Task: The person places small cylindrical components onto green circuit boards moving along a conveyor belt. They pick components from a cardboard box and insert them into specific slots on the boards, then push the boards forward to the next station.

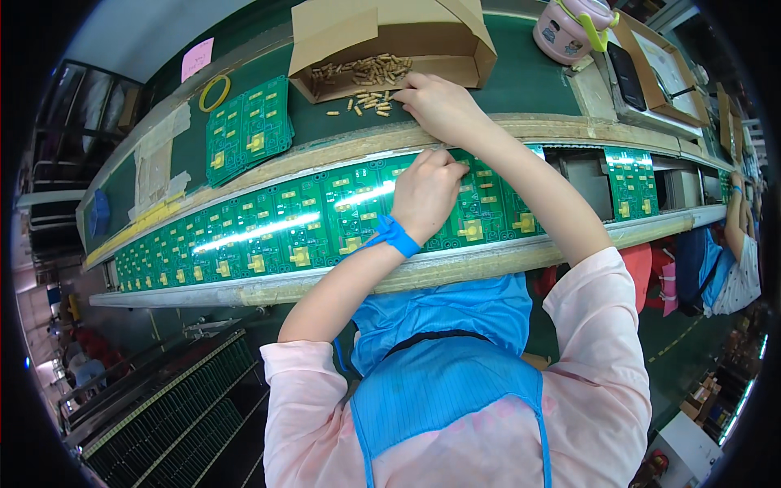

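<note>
A row of green circuit boards (285, 213) lies in a long rail across the bench. Over the middle of the row, my left hand (427, 193) is closed, its bent fingers down at a board; whatever they hold is hidden. A blue strap (396, 236) circles that wrist. My right hand (443, 107) reaches past it, fingers pinched at the edge of a pile of small tan cylindrical parts (370, 101). Anything between those fingertips is too small to make out. More such parts (374, 68) lie inside an open cardboard box (333, 37) tipped toward me.
Left of the box sits a stack of green boards (248, 130), with a yellow tape roll (214, 93) beside it. A pink container (569, 32) and a dark phone-like slab (626, 76) are at the far right. Another person's arm (736, 211) touches the rail's right end.
</note>
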Demonstrator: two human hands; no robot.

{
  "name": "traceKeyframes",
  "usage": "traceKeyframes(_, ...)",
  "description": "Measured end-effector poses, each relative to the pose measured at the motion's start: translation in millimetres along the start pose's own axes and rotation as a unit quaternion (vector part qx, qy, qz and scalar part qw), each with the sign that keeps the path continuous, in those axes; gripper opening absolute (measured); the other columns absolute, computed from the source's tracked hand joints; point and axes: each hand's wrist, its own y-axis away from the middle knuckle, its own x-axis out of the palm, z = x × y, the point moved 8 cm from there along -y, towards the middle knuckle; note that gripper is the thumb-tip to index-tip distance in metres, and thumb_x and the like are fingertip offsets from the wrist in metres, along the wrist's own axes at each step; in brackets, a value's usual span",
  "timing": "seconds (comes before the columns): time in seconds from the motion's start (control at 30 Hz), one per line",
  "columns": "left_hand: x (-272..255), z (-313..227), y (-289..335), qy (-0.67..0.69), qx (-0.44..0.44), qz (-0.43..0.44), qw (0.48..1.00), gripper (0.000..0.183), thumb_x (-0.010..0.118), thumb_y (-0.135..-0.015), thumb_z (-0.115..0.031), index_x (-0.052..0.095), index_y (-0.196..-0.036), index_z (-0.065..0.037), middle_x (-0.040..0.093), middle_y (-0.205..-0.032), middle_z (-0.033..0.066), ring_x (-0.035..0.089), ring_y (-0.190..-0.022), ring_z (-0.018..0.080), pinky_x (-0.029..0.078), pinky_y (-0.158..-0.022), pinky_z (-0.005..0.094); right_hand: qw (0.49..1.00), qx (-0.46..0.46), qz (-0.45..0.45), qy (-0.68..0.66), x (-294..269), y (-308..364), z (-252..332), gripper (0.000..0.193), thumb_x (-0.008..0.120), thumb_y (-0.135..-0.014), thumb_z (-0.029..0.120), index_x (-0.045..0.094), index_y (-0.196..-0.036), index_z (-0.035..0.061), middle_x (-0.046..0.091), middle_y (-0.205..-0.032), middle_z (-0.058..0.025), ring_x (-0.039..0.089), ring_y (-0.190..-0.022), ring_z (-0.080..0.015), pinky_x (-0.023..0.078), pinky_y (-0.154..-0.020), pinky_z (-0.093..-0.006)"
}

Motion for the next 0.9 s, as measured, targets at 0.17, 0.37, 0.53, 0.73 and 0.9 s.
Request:
traceKeyframes(0.17, 1.7, -3.5, 1.7, -0.033, 0.032, 0.006, 0.999, 0.010, 0.068, -0.078, -0.007, 0.074, -0.085, -0.009, 0.064, -0.085, 0.0071, 0.062, -0.087, 0.0260, 0.053, -0.073, 0.0379, 1.000, -0.004, -0.022, -0.001, -0.6, 6.9, 0.2, 0.023, 0.060, -0.084, 0.007, 0.070, -0.104, 0.0074, 0.062, -0.098, -0.0103, 0.062, -0.099, -0.0295, 0.052, -0.083, -0.0406)
traceKeyframes(0.37, 2.9, 5.4, -2.3, 0.015, 0.007, 0.007, 1.000, 0.010, 0.068, -0.079, -0.009, 0.074, -0.086, -0.008, 0.066, -0.086, 0.0089, 0.064, -0.087, 0.0281, 0.053, -0.076, 0.0396, 1.000, 0.007, -0.028, 0.000, -4.5, 19.8, -12.0, 0.021, 0.058, -0.083, 0.004, 0.071, -0.100, 0.0046, 0.062, -0.094, -0.0118, 0.062, -0.096, -0.0301, 0.051, -0.083, -0.0405)
traceKeyframes(0.53, 2.8, 11.3, -5.4, 0.048, -0.017, 0.038, 0.998, 0.011, 0.067, -0.080, -0.009, 0.074, -0.087, -0.007, 0.068, -0.089, 0.0107, 0.064, -0.088, 0.0299, 0.052, -0.079, 0.0398, 0.999, 0.004, -0.034, -0.036, -8.7, 25.7, -16.6, 0.016, 0.060, -0.085, 0.006, 0.073, -0.093, 0.0022, 0.062, -0.090, -0.0128, 0.062, -0.093, -0.0315, 0.051, -0.082, -0.0403)
traceKeyframes(0.73, 2.2, 7.4, -7.5, 0.035, 0.007, 0.065, 0.997, 0.011, 0.066, -0.080, -0.009, 0.074, -0.087, -0.007, 0.067, -0.089, 0.0100, 0.064, -0.088, 0.0293, 0.052, -0.079, 0.0403, 0.994, -0.018, -0.068, -0.082, -9.0, 28.2, -18.9, 0.014, 0.064, -0.085, 0.008, 0.072, -0.094, 0.0009, 0.063, -0.093, -0.0129, 0.062, -0.093, -0.0313, 0.051, -0.083, -0.0401)
traceKeyframes(0.9, 4.5, -0.7, -6.7, -0.033, 0.042, 0.081, 0.995, 0.013, 0.067, -0.080, -0.012, 0.074, -0.091, -0.007, 0.066, -0.092, 0.0098, 0.063, -0.090, 0.0290, 0.052, -0.080, 0.0407, 0.994, -0.017, -0.052, -0.098, -10.4, 26.0, -14.7, 0.014, 0.063, -0.084, 0.006, 0.072, -0.094, 0.0006, 0.063, -0.096, -0.0132, 0.062, -0.095, -0.0315, 0.051, -0.083, -0.0402)
